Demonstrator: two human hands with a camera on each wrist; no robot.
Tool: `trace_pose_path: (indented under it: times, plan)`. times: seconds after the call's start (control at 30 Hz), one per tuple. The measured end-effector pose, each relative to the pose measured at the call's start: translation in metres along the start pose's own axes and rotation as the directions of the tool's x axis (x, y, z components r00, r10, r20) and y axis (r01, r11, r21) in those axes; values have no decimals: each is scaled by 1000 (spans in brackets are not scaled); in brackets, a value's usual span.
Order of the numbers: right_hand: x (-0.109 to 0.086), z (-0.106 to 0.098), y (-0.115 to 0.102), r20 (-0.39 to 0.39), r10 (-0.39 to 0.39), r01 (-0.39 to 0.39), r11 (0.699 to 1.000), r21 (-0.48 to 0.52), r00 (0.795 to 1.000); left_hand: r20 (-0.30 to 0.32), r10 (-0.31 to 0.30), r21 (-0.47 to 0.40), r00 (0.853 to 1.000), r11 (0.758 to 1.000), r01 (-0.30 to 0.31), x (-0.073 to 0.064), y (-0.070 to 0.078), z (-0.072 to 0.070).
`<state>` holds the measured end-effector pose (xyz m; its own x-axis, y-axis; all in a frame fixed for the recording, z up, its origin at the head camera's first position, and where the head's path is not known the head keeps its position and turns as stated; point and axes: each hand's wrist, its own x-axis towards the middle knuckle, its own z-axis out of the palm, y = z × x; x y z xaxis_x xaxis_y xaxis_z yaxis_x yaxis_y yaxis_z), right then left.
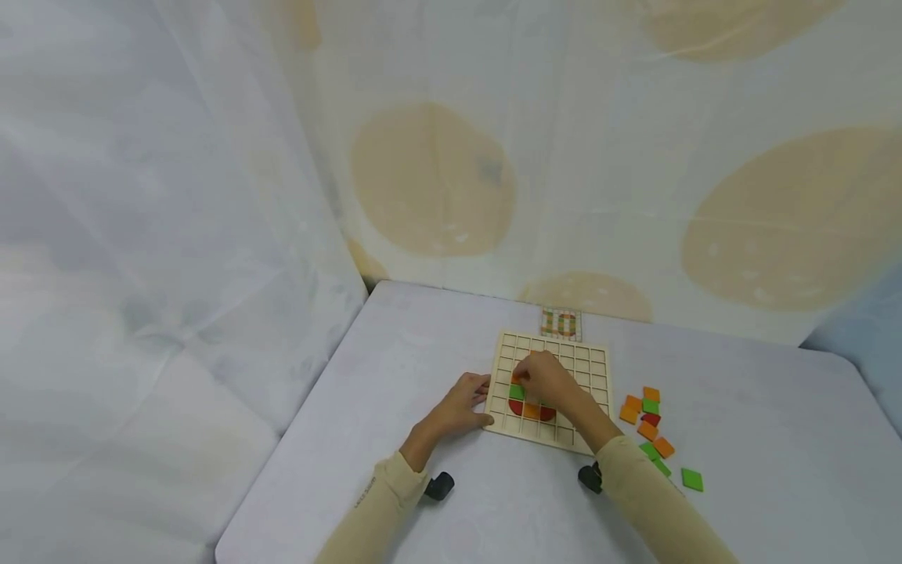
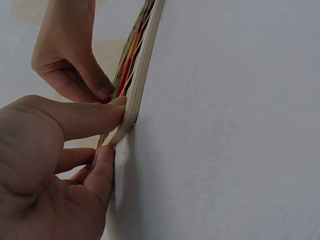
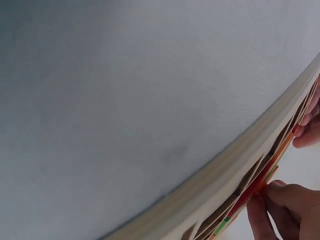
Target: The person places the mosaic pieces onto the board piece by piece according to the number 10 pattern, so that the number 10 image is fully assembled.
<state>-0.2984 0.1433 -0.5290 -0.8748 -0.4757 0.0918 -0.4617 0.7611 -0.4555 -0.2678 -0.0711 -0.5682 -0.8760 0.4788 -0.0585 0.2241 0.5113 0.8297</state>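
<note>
A pale wooden grid board [image 1: 503,352] lies on the table with red, orange and green tiles in several of its squares. My left hand [image 1: 461,406] holds the board at its near left corner; in the left wrist view the thumb [image 2: 95,120] is on the rim and the fingers sit against the side. Over the middle of the board, my right hand [image 1: 551,381] pinches a small orange tile [image 1: 517,378] above a green tile [image 1: 517,392]. Red rounded tiles [image 1: 516,407] flank an orange square in the row nearer me. The right hand and forearm hide part of the grid.
Loose orange, green and red tiles [image 1: 647,430] lie scattered right of the board, with one green tile [image 1: 693,479] apart from them. A small pattern card [image 1: 561,323] is behind the board. Patterned cloth walls [image 1: 437,180] rise beyond the table's edges.
</note>
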Motion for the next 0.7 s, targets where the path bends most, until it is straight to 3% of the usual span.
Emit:
trace_pose_path:
  times: [0.3,0.57,0.7]
  plan:
    - [2,2,-6,42,-116,120,985,-121,992,-9,-26,11,1000,1000,26,0,-1,-1]
    - [2,2,-4,31,-108,110,990,-84,994,-10,-15,8,1000,1000,15,1,-4,-1]
    - [1,0,2,24,-100,100,995,-17,995,-6,-3,-6,1000,1000,3,1,-3,-1]
